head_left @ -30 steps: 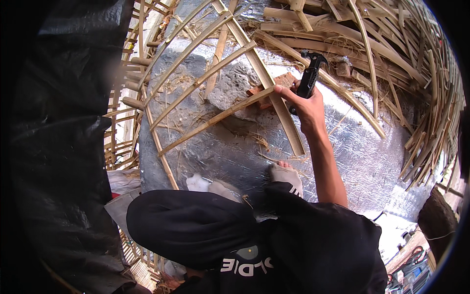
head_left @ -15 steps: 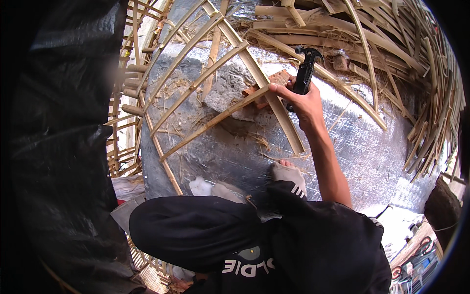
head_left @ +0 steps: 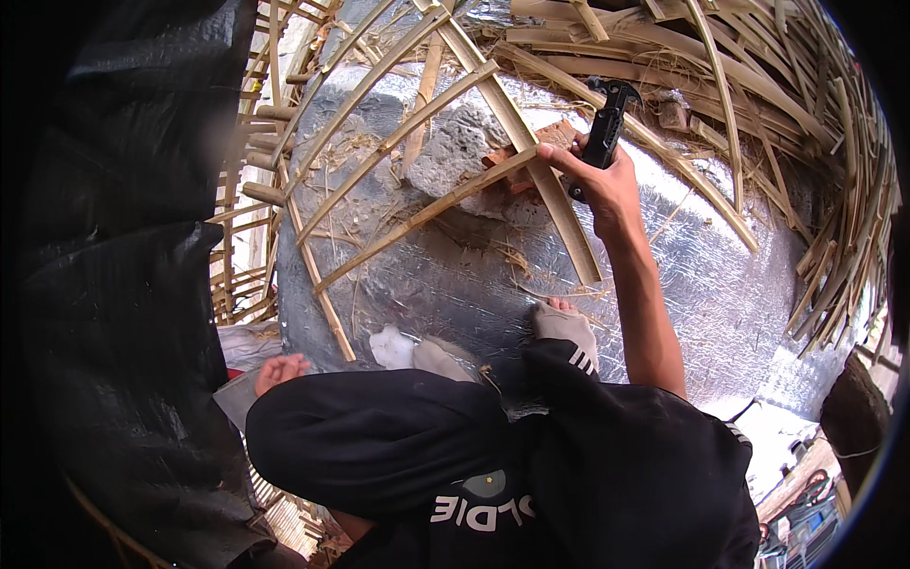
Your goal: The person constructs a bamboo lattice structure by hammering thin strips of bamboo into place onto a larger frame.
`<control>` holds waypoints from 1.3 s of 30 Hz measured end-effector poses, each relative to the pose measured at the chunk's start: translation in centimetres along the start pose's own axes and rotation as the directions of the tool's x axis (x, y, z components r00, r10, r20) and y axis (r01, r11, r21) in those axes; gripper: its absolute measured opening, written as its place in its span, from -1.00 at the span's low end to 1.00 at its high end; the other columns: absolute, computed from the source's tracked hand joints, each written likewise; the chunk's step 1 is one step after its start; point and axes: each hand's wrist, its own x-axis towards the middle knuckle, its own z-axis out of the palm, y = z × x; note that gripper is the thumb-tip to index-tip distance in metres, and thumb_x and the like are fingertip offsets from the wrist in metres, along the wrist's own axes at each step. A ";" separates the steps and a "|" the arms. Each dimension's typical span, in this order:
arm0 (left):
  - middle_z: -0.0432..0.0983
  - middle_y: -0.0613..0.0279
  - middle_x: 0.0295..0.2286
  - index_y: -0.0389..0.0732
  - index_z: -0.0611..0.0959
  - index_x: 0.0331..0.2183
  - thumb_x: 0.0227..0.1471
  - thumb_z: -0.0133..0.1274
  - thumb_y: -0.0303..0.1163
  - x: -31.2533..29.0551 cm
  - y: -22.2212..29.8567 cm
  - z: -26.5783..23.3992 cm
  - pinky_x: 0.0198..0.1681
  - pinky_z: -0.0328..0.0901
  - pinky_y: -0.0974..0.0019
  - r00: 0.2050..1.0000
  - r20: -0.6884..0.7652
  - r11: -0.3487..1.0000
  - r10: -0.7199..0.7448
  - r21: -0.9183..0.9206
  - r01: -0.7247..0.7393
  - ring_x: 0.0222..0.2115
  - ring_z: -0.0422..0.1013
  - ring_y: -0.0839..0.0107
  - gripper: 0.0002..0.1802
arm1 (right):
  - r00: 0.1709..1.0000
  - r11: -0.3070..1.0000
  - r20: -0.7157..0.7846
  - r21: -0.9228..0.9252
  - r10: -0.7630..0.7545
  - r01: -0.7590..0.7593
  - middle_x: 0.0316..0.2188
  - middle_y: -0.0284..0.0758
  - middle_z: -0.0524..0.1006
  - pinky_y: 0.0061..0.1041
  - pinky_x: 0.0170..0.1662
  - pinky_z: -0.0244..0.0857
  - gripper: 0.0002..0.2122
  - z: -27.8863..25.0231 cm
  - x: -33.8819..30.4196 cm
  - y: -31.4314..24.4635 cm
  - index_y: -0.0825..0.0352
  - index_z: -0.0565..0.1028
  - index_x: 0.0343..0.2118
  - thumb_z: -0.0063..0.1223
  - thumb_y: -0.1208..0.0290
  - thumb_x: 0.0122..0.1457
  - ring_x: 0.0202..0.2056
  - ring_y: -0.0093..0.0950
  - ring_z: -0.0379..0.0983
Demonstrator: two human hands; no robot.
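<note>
My right hand (head_left: pixel 611 190) is closed around a black hammer (head_left: pixel 605 133), its head pointing up and away from me. The thumb of that hand presses on the end of a bamboo crosspiece (head_left: pixel 427 220), where it lies over a split-bamboo rail (head_left: pixel 571 228). Together with a thinner left rail (head_left: pixel 322 303) and other crosspieces, this makes a ladder-like bamboo frame. Beneath the joint, a rough grey stone block (head_left: pixel 453 156) and reddish brick pieces (head_left: pixel 550 147) support it. My left hand (head_left: pixel 282 372) shows beside my knee, fingers bent together; what they hold, if anything, cannot be made out.
Silver foil sheeting (head_left: pixel 701 294) covers the ground. Piled bamboo strips (head_left: pixel 834 180) curve around the far right. Black plastic sheeting (head_left: pixel 133 284) hangs at the left, next to slatted bamboo racks (head_left: pixel 227 256). My foot (head_left: pixel 561 322) rests close to the rail's near end.
My left hand has come into view beside my knee. The whole scene has shifted slightly within the picture. My right hand still holds the hammer with its thumb at the same joint.
</note>
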 end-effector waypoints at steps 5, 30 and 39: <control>0.56 0.12 -0.35 -0.36 0.57 -0.21 0.19 0.06 -0.48 2.5 18.0 11.8 -0.27 0.31 0.40 0.779 0.439 0.861 0.449 -0.446 -0.245 -0.41 0.42 0.48 -0.84 | 1.000 0.999 -0.003 -0.033 -0.022 0.021 -0.52 -0.51 0.43 -0.67 -0.44 0.16 -0.54 -1.2 0.2 0.4 0.29 0.48 -0.36 0.58 0.18 -0.17 -0.50 -0.70 0.33; 0.60 0.26 -0.35 -0.30 0.61 -0.17 0.20 0.12 -0.44 -0.6 -12.9 1.4 -0.21 0.38 0.44 0.952 -0.208 0.923 -0.227 0.266 0.278 -0.32 0.49 0.56 -0.82 | 0.998 1.000 0.064 -0.020 -0.014 0.015 -0.51 -0.52 0.40 -0.65 -0.45 0.18 -0.54 -0.4 0.5 0.5 0.27 0.42 -0.43 0.57 0.18 -0.16 -0.51 -0.72 0.27; 0.60 0.25 -0.33 -0.30 0.58 -0.12 0.21 0.12 -0.44 -5.7 -17.1 -0.1 -0.20 0.37 0.44 0.896 -0.186 0.888 -0.403 0.159 0.433 -0.32 0.48 0.55 -0.79 | 0.998 0.998 0.016 0.008 -0.061 0.061 -0.54 -0.53 0.38 -0.66 -0.48 0.13 -0.56 -0.4 0.5 0.7 0.24 0.39 -0.50 0.57 0.21 -0.16 -0.54 -0.73 0.25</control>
